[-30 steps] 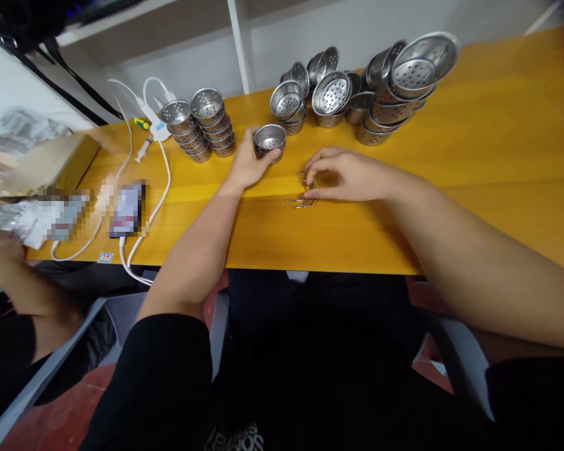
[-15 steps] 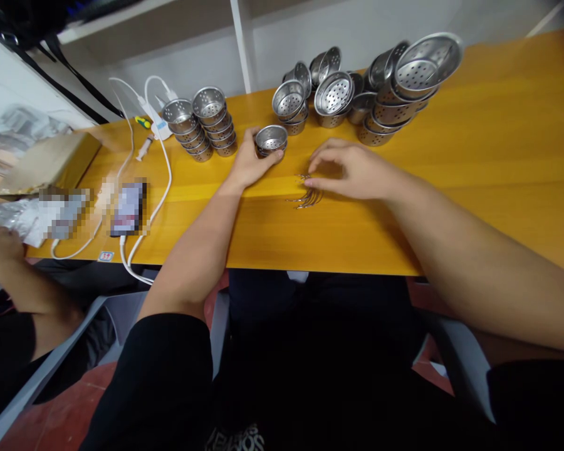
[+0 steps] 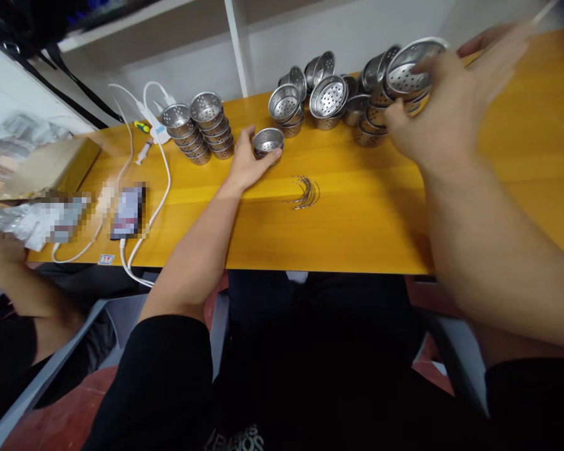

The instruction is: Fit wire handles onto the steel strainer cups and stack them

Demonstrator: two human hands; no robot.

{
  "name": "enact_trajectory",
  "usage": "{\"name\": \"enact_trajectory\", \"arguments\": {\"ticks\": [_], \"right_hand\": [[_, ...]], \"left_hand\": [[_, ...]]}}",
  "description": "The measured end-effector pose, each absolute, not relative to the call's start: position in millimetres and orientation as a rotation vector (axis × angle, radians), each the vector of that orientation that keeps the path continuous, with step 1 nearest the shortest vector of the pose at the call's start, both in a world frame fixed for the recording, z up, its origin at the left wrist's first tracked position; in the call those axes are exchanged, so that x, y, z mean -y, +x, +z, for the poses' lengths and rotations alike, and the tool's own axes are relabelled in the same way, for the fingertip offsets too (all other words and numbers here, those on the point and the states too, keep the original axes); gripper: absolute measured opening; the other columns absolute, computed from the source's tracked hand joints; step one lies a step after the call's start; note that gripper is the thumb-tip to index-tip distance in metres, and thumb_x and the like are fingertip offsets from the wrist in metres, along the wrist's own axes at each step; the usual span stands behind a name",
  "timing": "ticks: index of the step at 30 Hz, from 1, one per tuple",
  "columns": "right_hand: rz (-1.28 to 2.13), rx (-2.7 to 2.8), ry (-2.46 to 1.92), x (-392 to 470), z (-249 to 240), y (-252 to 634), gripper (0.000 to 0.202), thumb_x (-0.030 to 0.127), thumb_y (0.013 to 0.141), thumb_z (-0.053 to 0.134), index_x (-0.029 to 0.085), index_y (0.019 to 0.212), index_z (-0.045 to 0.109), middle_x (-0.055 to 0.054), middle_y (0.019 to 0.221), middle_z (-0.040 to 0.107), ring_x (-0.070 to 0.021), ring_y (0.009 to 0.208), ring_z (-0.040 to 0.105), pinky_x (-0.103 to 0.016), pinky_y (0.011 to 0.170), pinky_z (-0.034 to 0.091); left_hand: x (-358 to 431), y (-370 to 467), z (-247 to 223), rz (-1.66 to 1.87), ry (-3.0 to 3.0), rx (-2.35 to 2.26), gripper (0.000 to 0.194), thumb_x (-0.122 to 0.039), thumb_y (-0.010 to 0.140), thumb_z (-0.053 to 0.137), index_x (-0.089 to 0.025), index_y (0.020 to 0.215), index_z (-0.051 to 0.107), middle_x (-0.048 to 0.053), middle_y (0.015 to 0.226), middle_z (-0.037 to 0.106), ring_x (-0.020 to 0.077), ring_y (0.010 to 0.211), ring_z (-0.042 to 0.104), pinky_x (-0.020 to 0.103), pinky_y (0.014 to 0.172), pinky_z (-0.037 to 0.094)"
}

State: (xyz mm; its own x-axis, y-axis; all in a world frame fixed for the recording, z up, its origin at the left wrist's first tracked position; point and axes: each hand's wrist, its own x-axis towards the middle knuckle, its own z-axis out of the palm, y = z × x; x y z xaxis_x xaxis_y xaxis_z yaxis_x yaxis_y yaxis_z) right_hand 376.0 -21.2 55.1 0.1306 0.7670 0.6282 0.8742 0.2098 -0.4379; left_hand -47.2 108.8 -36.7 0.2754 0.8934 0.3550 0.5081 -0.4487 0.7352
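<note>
My left hand is wrapped round a short stack of perforated steel strainer cups on the table, its thumb against the near rim. My right hand is at the tall stack of strainer cups on the right, blurred by motion. Its fingers are spread, with one over the mouth of the large tilted top cup and the thumb beside the cups below; I see no firm grip. A small bunch of thin curved wires lies on the table in front of me, between my arms.
Two neat stacks of strainer cups stand to the left. More cups stand loosely at the back. Further left are a phone, white cables, a power strip, a syringe and a cardboard box. Another person's arm rests at far left.
My right hand has left the curved wires and moved right and away to the tall stack. My left hand stays on its short stack of cups.
</note>
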Motion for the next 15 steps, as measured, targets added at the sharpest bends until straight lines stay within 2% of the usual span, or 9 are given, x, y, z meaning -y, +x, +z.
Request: {"name": "enact_trajectory", "arguments": {"ticks": [3,5,8,12,15], "right_hand": [[-0.242,1.564,-1.707,21,56,365,0.035,0.032,0.103,0.098,0.028,0.135,0.085,-0.021,0.169,0.045,-0.0544,0.163,0.046,-0.082,0.138,0.037],[-0.205,1.563,-1.734,18,55,361,0.027,0.031,0.106,0.097,0.028,0.13,0.085,-0.021,0.17,0.045,-0.0531,0.165,0.043,-0.081,0.138,0.037],[-0.15,1.571,-1.731,13,53,364,0.031,0.024,0.104,0.097,0.028,0.132,0.084,-0.021,0.173,0.046,-0.0506,0.167,0.042,-0.075,0.139,0.039],[-0.125,1.557,-1.724,6,51,367,0.029,0.018,0.109,0.09,0.027,0.137,0.084,-0.02,0.17,0.056,-0.0471,0.161,0.052,-0.07,0.138,0.042],[-0.176,1.489,-1.751,-3,48,365,0.042,0.007,0.101,0.092,0.022,0.139,0.083,-0.021,0.166,0.063,-0.0467,0.156,0.059,-0.068,0.135,0.047]], "left_hand": [[-111,-48,-38,1.052,2.084,-1.258,0.141,-0.111,0.08,0.103,-0.025,0.182,0.056,0.028,0.199,0.057,0.0495,0.196,0.049,0.067,0.168,0.035],[-112,-48,-39,1.055,2.089,-1.258,0.141,-0.112,0.08,0.103,-0.025,0.181,0.056,0.028,0.199,0.058,0.0497,0.196,0.049,0.067,0.168,0.034],[-112,-48,-39,1.056,2.095,-1.255,0.141,-0.113,0.08,0.102,-0.026,0.181,0.056,0.027,0.199,0.058,0.05,0.196,0.048,0.067,0.168,0.034],[-110,-45,-35,1.068,2.091,-1.287,0.141,-0.114,0.081,0.1,-0.024,0.181,0.055,0.028,0.199,0.057,0.0492,0.198,0.045,0.064,0.169,0.033],[-105,-42,-31,1.094,2.085,-1.303,0.139,-0.114,0.082,0.099,-0.026,0.18,0.056,0.027,0.198,0.058,0.0485,0.199,0.043,0.063,0.17,0.029]]}}
